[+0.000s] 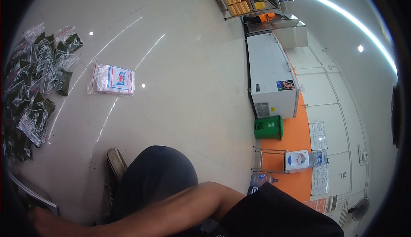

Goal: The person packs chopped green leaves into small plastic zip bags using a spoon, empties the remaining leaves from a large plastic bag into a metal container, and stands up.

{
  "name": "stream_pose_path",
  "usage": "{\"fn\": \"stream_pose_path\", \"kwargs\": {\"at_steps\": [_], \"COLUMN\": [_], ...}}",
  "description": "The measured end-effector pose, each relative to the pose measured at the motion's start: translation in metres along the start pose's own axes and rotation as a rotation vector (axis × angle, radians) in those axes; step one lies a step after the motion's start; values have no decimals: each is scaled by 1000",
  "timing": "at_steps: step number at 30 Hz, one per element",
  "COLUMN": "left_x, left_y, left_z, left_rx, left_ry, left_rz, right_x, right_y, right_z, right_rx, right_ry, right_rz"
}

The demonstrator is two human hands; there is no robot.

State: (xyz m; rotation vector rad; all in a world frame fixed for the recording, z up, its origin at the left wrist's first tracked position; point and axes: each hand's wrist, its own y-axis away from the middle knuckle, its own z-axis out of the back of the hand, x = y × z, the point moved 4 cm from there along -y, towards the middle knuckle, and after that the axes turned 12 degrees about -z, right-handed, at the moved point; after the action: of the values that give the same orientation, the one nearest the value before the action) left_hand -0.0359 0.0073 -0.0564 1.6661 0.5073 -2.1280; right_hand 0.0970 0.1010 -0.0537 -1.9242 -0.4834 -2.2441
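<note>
My right hand (49,224) is in the dark lower left corner, at the end of my bare forearm (162,211). It is beside the rim of a metal container or tray (36,193); its fingers are too dark to make out. My left hand does not show. Along the left edge lies a pile of clear zip bags with dark green leafy contents (43,72) on the shiny floor. Right of the pile, a stack of flat clear bags with a blue and red printed label (120,78) lies by itself.
My bent knee (156,177) and a shoe (116,164) are at the bottom. The view is turned sideways. A white chest freezer (269,67), green bin (269,128), water dispenser (296,160) and shelf rack (237,1) stand along the right. A person in orange (266,17) is far off.
</note>
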Motion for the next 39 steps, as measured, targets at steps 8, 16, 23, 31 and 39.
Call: {"fn": "stream_pose_path", "kwargs": {"at_steps": [8,16,23,31,39], "left_x": [65,-35,-59,-75,-68], "left_y": [0,-5,5,-12,-17], "left_z": [27,-37,-36,4,11], "left_rx": [50,20,216,-23,-127], "left_ry": [384,452,381,501,694], "left_rz": [17,-154,-190,-231,-188], "right_x": [40,64,105,180,124], "right_y": [-26,-30,-8,-5,-75], "right_z": [53,74,99,221,238], "right_rx": [206,437,415,-622,-301], "right_ry": [139,404,390,80,257], "right_rz": [69,210,89,675,223]}}
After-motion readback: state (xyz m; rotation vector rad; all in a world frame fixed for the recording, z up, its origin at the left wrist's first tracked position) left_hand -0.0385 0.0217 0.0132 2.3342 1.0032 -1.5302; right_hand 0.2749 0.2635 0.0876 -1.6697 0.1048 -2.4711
